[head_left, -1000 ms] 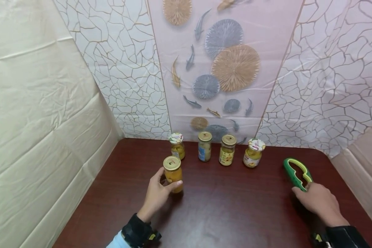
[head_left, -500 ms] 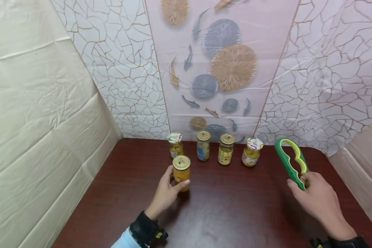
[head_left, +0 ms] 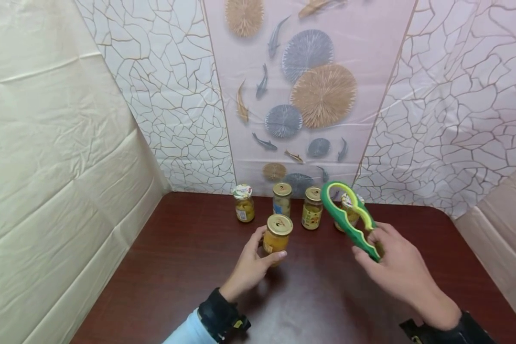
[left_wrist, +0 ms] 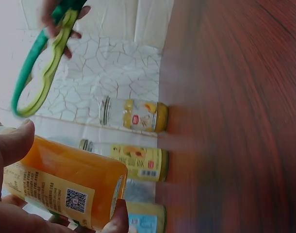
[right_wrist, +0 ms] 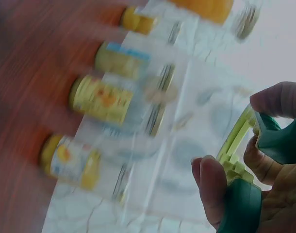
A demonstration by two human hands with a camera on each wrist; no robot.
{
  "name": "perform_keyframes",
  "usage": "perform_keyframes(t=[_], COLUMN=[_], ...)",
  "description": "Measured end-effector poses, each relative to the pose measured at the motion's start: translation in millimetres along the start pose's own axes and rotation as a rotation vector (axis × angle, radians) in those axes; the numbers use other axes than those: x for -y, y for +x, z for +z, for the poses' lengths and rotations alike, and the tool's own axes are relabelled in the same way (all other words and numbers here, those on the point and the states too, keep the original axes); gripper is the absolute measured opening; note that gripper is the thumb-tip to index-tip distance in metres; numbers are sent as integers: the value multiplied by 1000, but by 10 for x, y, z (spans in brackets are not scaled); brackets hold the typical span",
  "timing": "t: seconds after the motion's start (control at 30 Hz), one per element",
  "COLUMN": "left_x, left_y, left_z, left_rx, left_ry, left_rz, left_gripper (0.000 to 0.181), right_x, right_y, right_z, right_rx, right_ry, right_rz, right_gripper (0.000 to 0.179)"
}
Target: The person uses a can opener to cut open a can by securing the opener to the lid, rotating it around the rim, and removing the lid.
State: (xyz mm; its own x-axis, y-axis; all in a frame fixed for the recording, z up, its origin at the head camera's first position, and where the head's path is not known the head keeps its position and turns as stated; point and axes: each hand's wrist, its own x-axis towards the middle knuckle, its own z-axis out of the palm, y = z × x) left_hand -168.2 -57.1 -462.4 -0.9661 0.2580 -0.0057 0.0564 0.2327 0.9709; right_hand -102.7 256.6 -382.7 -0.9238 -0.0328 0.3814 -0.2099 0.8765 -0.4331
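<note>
My left hand (head_left: 252, 263) grips a glass jar of orange fruit (head_left: 276, 239) with a gold lid, raised a little off the table and slightly tilted. The left wrist view shows the jar's label (left_wrist: 51, 189) with a QR code. In my right hand (head_left: 397, 267) is a green jar opener (head_left: 348, 215) with a wavy light-green inner edge, gripped by its handle end. Its loop is in the air, to the right of the held jar and apart from it. Fingers (right_wrist: 211, 184) curl round the opener's handles in the right wrist view.
Along the back of the dark red table (head_left: 163, 267) stand a jar with a patterned lid (head_left: 243, 204), two gold-lidded jars (head_left: 282, 198) (head_left: 312, 210) and another patterned-lid jar (head_left: 344, 224), partly behind the opener. A patterned cloth (head_left: 189, 95) hangs behind them.
The right hand has lifted the jar opener off the table and brought it left, towards the held jar. The left hand has carried the jar to the right and raised it a little.
</note>
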Motion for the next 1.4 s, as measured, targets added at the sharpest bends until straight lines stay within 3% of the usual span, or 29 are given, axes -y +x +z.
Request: perform_keyframes(t=[0.2, 0.47, 0.87, 1.07, 1.23, 1.4], left_x=[-59, -57, -74, -52, -50, -40], left_y=[17, 4, 32, 42, 46, 54], left_z=[125, 212, 298, 302, 313, 322], left_rx=[40, 50, 48, 57, 58, 41], left_ry=[-11, -4, -8, -20, -12, -11], left_rz=[23, 25, 47, 60, 70, 60], left_gripper=[66, 68, 60, 58, 59, 60], right_x=[256, 457, 538, 533, 559, 605], right_y=[-2, 16, 153, 229, 264, 285], right_z=[136, 284, 282, 279, 293, 306], right_rx=[28, 77, 203, 242, 235, 236], right_ry=[38, 72, 88, -9, -129, -213], right_rz=[-114, -197, -224, -326, -444, -488], right_gripper=[28, 33, 25, 13, 15, 16])
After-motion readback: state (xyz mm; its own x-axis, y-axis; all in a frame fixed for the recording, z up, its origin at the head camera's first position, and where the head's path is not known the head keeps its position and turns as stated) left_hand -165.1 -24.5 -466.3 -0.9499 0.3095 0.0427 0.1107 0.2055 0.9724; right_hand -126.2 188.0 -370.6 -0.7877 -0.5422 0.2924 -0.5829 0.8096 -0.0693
